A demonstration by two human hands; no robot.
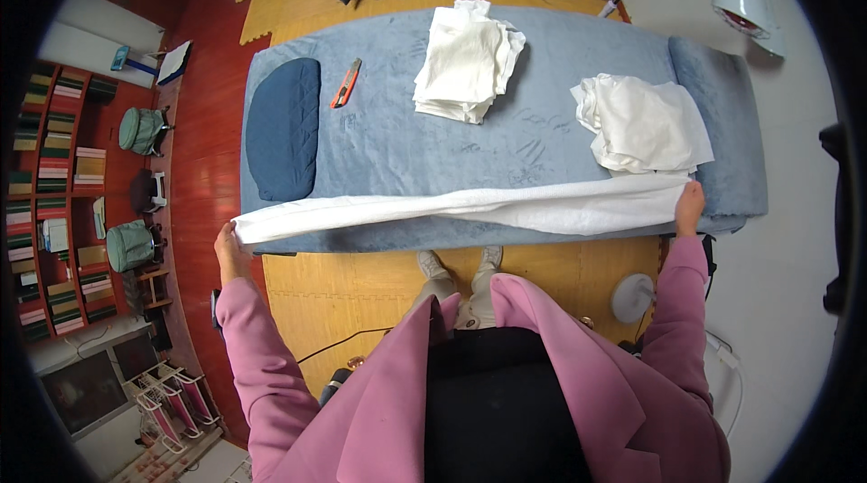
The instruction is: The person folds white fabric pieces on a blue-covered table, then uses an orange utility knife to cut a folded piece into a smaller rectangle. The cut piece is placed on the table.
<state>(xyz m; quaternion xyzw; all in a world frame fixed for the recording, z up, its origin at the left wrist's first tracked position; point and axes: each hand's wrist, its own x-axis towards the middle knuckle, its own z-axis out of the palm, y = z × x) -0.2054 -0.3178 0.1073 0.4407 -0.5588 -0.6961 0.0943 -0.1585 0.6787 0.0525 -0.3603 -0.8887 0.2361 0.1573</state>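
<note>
A long white towel (pixel 470 205) is stretched between my two hands along the near edge of a blue padded bed (pixel 388 149). My left hand (pixel 229 244) grips its left end, just past the bed's left side. At the right end, my right hand (pixel 690 208) has its fingers closed on the other corner. Behind the towel, near my right hand, lies a heap of folded white cloths (pixel 646 126). A second stack of folded white cloths (pixel 467 63) sits at the far middle of the bed.
On the bed's left lie a dark blue pillow (pixel 284 129) and an orange utility knife (pixel 346 84). A blue bolster (pixel 718 126) is at the right end. A lamp (pixel 742 6) reaches in at the far right. Green stools (pixel 135 245) and a red bookshelf (pixel 70 194) stand left.
</note>
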